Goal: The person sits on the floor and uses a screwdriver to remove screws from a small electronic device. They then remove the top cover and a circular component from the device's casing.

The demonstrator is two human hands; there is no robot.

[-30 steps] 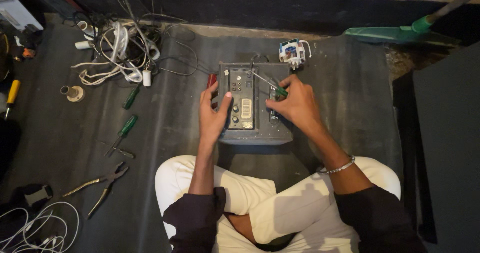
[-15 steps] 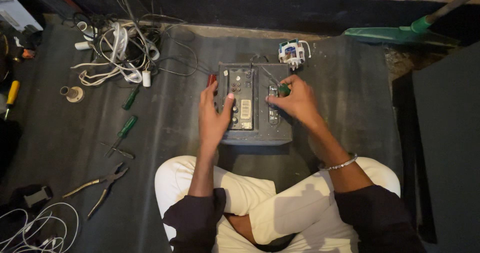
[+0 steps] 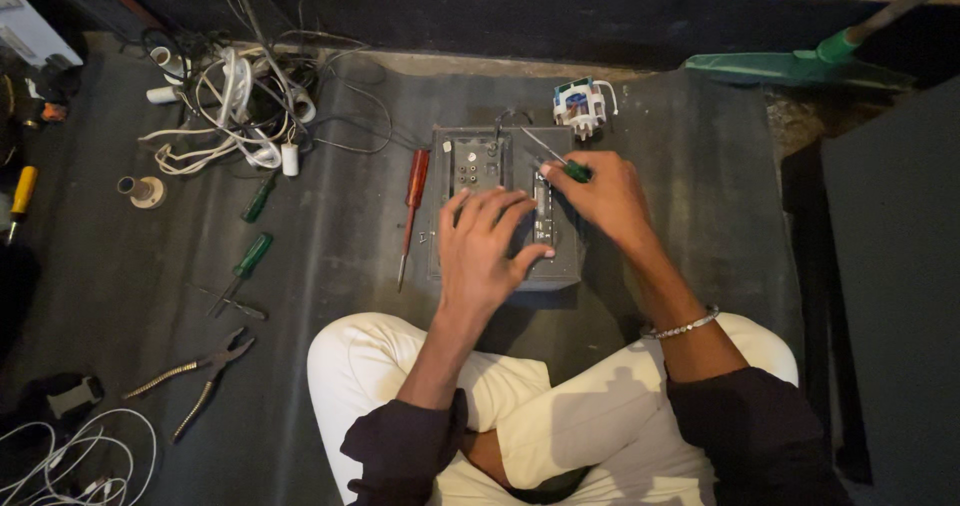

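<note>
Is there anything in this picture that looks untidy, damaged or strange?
Yes. A tangle of white and black cables lies heaped at the mat's far left corner, and the grey device under both hands shows an exposed panel of parts. No spill shows.

floor: dark grey mat | wall: black base, pale strip above | right: dark panel | light: dim

Hidden and cut-off parts, head view.
The left hand covers the middle of the grey box; the right hand hides most of the green screwdriver. The broom handle and white cable run off the edges. Panel details are too small to tell.
</note>
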